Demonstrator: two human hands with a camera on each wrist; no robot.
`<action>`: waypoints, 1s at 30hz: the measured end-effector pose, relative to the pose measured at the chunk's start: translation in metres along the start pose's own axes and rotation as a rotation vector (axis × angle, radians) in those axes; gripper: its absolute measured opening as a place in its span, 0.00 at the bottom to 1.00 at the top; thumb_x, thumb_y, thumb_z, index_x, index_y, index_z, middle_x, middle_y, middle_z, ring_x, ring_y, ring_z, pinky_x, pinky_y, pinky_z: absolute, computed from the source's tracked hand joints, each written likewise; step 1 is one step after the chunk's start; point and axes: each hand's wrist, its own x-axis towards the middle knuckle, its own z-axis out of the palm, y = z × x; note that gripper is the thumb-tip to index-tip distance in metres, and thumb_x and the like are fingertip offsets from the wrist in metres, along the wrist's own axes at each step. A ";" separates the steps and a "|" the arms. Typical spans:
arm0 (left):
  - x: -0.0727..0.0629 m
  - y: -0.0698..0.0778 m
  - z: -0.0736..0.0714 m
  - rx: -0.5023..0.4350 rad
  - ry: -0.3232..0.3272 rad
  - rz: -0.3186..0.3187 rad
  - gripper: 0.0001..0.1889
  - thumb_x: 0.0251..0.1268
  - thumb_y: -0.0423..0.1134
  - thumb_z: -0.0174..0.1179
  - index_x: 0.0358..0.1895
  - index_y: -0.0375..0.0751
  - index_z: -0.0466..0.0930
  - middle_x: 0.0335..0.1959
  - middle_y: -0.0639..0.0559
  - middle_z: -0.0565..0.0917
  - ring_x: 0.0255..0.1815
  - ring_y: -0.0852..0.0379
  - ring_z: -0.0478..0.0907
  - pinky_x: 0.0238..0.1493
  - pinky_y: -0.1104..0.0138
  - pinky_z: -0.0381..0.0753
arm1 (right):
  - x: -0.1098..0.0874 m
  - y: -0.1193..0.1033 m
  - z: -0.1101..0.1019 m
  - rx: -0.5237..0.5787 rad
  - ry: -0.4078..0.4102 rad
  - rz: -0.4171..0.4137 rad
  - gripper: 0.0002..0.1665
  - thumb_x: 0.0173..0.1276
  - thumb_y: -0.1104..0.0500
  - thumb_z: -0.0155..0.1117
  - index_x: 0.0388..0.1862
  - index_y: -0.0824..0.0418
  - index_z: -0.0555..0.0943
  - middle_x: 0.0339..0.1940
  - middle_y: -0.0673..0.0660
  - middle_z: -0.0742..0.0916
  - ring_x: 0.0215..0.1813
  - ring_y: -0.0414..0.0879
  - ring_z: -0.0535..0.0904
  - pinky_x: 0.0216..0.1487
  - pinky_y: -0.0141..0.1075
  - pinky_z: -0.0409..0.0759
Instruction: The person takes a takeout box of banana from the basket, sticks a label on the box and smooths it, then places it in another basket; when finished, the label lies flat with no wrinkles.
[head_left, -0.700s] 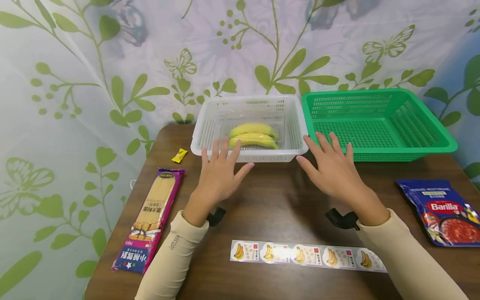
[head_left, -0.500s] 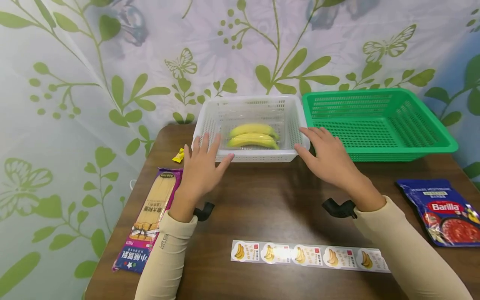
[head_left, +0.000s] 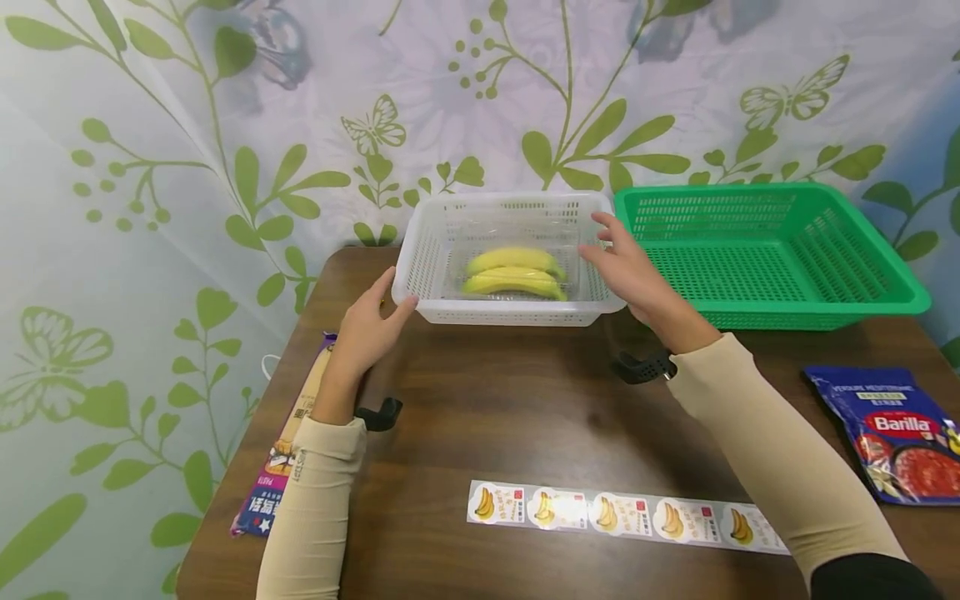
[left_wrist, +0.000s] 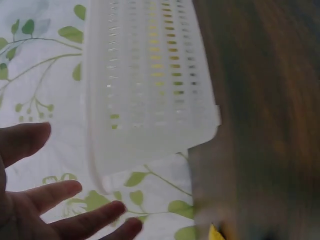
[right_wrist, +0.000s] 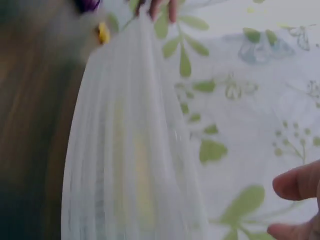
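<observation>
A white plastic basket (head_left: 510,308) stands near the wall, with yellow bananas (head_left: 516,282) inside it under clear plastic packaging (head_left: 456,265). At the basket's left end is my left hand (head_left: 367,329), thumb near the front rim and fingers on the outer side. The left wrist view shows those fingers (left_wrist: 90,220) spread and fairly straight, with no clear grip. My right hand (head_left: 630,271) hovers at the right end, fingers and thumb loosely apart over the rim. Its fingertips (right_wrist: 295,185) look apart from the basket in the right wrist view, which is blurred.
A green basket (head_left: 810,310) adjoins the white one on the right. A blue Barilla pouch (head_left: 888,437) lies right, a banana sticker strip (head_left: 630,515) in front. My left arm partly covers a pasta packet (head_left: 296,433). A small yellow wrapped candy (right_wrist: 103,33) lies beyond the basket's left end.
My left hand has moved left from the basket's front to its left end. The right hand has shifted left and farther forward to the right rim. The white basket has barely moved.
</observation>
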 end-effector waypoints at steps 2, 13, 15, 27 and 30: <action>0.001 -0.004 0.001 -0.015 -0.044 -0.046 0.41 0.75 0.61 0.52 0.84 0.53 0.49 0.79 0.44 0.63 0.79 0.39 0.57 0.72 0.39 0.59 | 0.005 0.000 0.010 0.051 -0.008 0.017 0.44 0.82 0.44 0.48 0.86 0.43 0.38 0.85 0.61 0.46 0.83 0.63 0.42 0.75 0.65 0.49; 0.012 -0.010 0.012 -0.153 -0.037 -0.053 0.36 0.75 0.52 0.59 0.81 0.48 0.59 0.53 0.39 0.83 0.47 0.48 0.81 0.43 0.59 0.77 | 0.034 0.008 0.028 -0.014 -0.007 -0.010 0.43 0.81 0.62 0.44 0.86 0.54 0.37 0.85 0.57 0.45 0.84 0.54 0.37 0.79 0.56 0.41; 0.012 -0.012 0.013 -0.157 -0.017 -0.048 0.35 0.75 0.50 0.60 0.80 0.46 0.62 0.45 0.39 0.83 0.41 0.49 0.78 0.39 0.61 0.75 | 0.040 0.008 0.027 -0.025 -0.014 -0.004 0.45 0.78 0.66 0.44 0.86 0.56 0.37 0.85 0.59 0.45 0.84 0.55 0.37 0.79 0.55 0.40; 0.014 -0.012 0.013 -0.205 -0.020 -0.035 0.33 0.75 0.45 0.61 0.78 0.40 0.64 0.36 0.42 0.80 0.32 0.53 0.71 0.31 0.67 0.69 | 0.062 0.016 0.020 0.170 -0.069 0.191 0.51 0.73 0.75 0.46 0.86 0.50 0.38 0.84 0.61 0.50 0.45 0.50 0.74 0.49 0.42 0.76; 0.015 -0.012 0.013 -0.197 -0.019 -0.038 0.33 0.75 0.45 0.61 0.78 0.40 0.63 0.44 0.39 0.82 0.35 0.52 0.73 0.33 0.66 0.71 | 0.065 0.016 0.021 0.208 -0.077 0.196 0.52 0.72 0.76 0.45 0.86 0.50 0.37 0.85 0.62 0.47 0.71 0.61 0.62 0.68 0.53 0.68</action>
